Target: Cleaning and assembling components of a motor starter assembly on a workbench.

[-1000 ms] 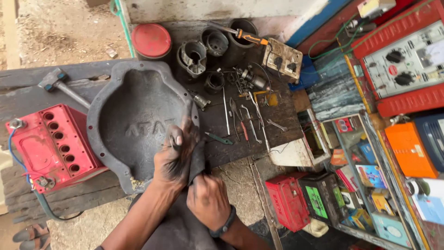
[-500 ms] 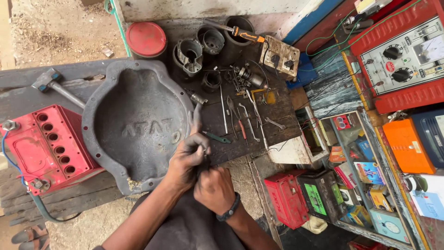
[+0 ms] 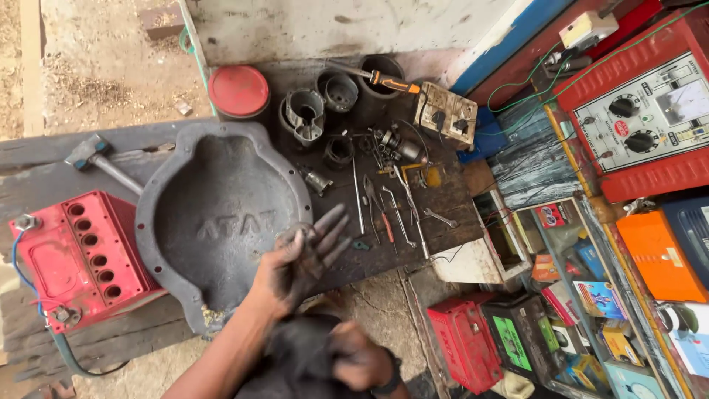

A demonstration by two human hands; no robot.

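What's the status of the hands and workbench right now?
Left hand open, greasy fingers spread over grey metal cover. Right hand bunched on dark cloth. Red battery beside cover.

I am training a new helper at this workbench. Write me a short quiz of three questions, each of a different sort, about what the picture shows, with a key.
1. True or false: the left hand is spread open with its fingers apart, over the edge of the dark metal housing cover.
2. Which thing lies left of the housing cover? A) a green bucket B) the red battery C) a blue helmet
3. Fill in: the right hand presses on a dark ____ at the bottom of the view.

Key: 1 true; 2 B; 3 cloth. Both hands look blackened with grease. A hammer lies above the battery, and hand tools lie right of the cover.
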